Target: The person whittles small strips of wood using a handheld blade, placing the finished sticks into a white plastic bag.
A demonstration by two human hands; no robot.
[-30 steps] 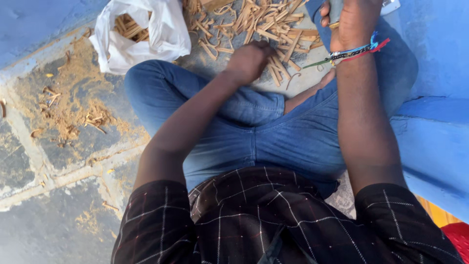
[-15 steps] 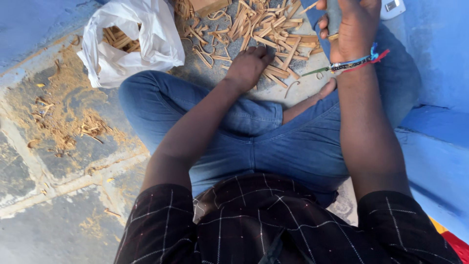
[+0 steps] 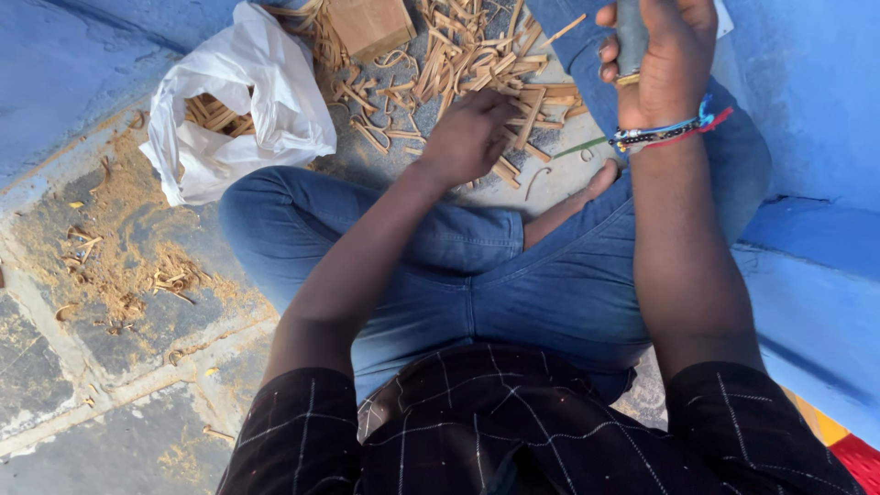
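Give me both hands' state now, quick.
Left hand: down on the wood strips, fingers curled; grasp cannot be told.
Right hand: closed around a grey tool handle.

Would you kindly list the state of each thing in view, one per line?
Left hand: palm down, reaching into the wood sticks.
Right hand: closed around a grey tool handle.
White plastic bag: open, sticks inside.
Wooden block: lying among the sticks.
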